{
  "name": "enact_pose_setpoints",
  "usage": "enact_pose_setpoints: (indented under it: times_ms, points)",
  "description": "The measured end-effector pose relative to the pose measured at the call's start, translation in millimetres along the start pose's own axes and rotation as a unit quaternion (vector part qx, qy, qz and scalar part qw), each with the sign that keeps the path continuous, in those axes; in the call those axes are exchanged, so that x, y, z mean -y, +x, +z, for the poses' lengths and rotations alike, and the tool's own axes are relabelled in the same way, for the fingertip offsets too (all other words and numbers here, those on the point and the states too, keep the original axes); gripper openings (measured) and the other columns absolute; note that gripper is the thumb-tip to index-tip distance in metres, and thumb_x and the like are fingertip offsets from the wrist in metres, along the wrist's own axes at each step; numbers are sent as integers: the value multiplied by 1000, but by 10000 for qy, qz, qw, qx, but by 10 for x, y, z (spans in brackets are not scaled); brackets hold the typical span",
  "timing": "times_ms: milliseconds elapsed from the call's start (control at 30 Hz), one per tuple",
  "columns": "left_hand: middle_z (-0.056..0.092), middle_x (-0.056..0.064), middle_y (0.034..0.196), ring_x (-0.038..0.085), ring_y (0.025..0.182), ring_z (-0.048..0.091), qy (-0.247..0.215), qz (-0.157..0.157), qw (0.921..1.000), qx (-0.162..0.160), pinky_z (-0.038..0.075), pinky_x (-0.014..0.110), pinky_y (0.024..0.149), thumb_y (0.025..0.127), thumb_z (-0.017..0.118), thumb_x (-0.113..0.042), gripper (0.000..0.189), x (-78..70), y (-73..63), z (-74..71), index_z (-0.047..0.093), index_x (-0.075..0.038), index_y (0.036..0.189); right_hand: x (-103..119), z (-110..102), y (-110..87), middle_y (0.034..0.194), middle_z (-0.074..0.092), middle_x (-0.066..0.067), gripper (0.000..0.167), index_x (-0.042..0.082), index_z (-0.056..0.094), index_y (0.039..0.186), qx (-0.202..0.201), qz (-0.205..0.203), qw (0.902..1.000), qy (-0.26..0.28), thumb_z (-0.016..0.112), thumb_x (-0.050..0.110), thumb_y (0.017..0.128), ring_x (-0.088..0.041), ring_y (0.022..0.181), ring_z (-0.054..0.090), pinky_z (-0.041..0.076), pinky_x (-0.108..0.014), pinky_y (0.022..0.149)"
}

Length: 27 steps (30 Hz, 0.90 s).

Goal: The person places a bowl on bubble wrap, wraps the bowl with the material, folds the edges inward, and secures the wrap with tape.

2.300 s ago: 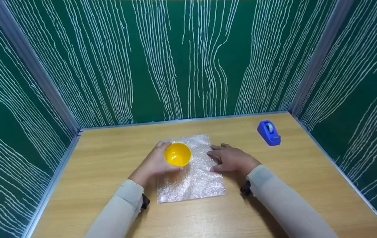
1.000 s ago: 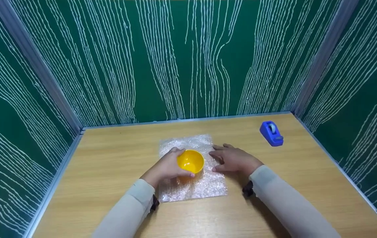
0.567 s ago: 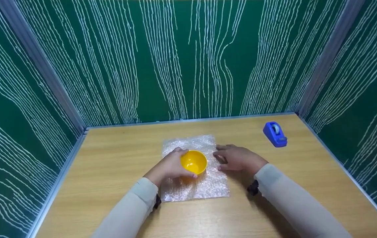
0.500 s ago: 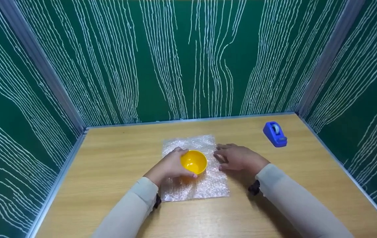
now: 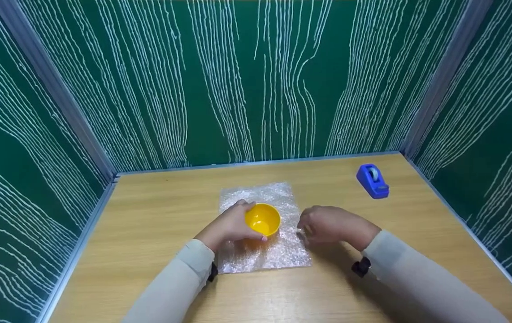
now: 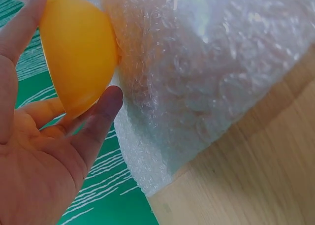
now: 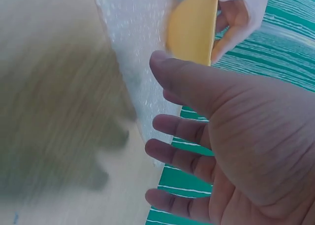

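A yellow bowl [image 5: 263, 220] stands upright on a sheet of bubble wrap [image 5: 283, 255] in the middle of the head view. My left hand [image 5: 233, 225] grips it from the left, thumb on the near side and fingers on the far side. The left wrist view shows the bowl [image 6: 78, 52] between thumb and fingers, its base against the bubble wrap [image 6: 197, 87]. By the sheet's right edge is my right hand [image 5: 334, 225]. In the right wrist view its fingers [image 7: 184, 158] are loosely bent and spread, with nothing between them and the thumb.
A blue tape dispenser [image 5: 372, 181] stands at the back right of the wooden table [image 5: 148, 211]. Green panels [image 5: 211, 89] with white wavy lines close off the back and both sides. Both forearms come in from the near edge.
The left hand has carried the bowl rightward to the sheet's middle, then stayed there. My right hand, earlier stretched on the sheet's right edge, has drawn back and its fingers have bent in.
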State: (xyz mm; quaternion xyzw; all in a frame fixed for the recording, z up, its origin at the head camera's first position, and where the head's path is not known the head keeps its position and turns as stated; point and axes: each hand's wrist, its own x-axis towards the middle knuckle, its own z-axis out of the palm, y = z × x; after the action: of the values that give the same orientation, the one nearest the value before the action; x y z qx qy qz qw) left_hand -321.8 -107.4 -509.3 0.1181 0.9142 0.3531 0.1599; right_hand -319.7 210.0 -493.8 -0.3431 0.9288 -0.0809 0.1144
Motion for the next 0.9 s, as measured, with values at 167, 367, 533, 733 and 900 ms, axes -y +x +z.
enact_pose_setpoints:
  times_ms: [167,367,533,733,900]
  points:
    - [55,7,166,31,135,62,-85,-37,9999,40,50,58,129,74,106,-48,119,2,-5,-9,48,-20,173,38,54,-57,126,82,-1,38,21,86,131,26,-49,10000,12,93,23,94,-21,103,75,67,-50,107]
    - [51,8,171,32,137,61,-107,-71,9999,63,49,58,130,73,106,-48,120,-3,-7,-7,47,-20,174,63,109,-123,115,79,5,46,24,87,126,19,-388,9992,56,104,27,83,-11,90,66,69,-40,97]
    - [55,8,165,31,134,62,-150,-97,9998,64,51,56,129,73,107,-47,120,0,-4,-6,48,-20,174,48,160,-133,107,76,7,47,24,88,122,33,-579,9983,46,107,28,79,-9,85,62,67,-33,90]
    - [53,10,168,32,137,62,0,40,10000,29,51,57,128,76,106,-46,117,7,9,12,47,-18,174,36,198,-131,103,75,6,42,24,88,115,117,-628,9979,62,108,24,78,-8,85,60,64,-31,86]
    - [59,9,158,32,133,64,207,244,9995,-27,53,55,126,78,105,-47,116,17,20,29,48,-14,173,27,219,-130,102,75,4,39,22,88,111,53,-830,9965,-28,107,21,76,-8,86,59,63,-32,85]
